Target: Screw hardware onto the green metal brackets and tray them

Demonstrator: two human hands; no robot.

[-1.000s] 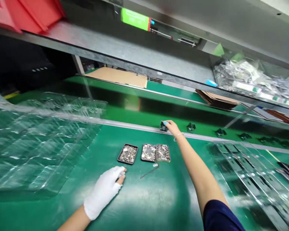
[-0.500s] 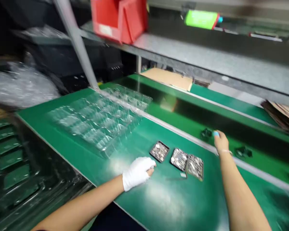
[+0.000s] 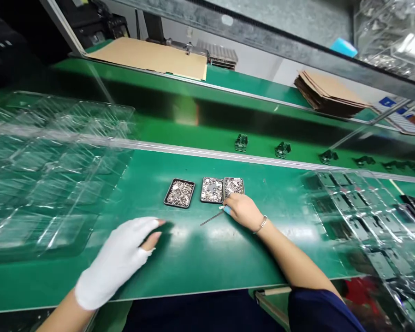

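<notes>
My left hand [image 3: 119,256], in a white fingerless glove, hovers over or rests on the green table at left; I cannot tell which. Its thumb and fingers are apart and hold nothing. My right hand [image 3: 244,212] has its fingertips pinched at the tagged end of a thin dark rod [image 3: 211,218] with a small white tag, lying at the table surface. Blue covers one fingertip. Behind the hands are three small black trays of tiny metal parts: a left tray [image 3: 180,193], a middle tray [image 3: 212,189] and a right tray [image 3: 234,185], partly behind my right fingers.
Clear plastic blister trays [image 3: 55,184] cover the left side. A filled blister tray [image 3: 359,198] with grey parts stands at right. Along the green strip behind a metal rail [image 3: 193,153], several small dark parts [image 3: 282,149] sit in a row. A shelf edge [image 3: 263,34] crosses overhead.
My right hand has moved from the dark parts behind the rail down to the thin rod near the trays. The view has turned right, bringing in the filled blister tray.
</notes>
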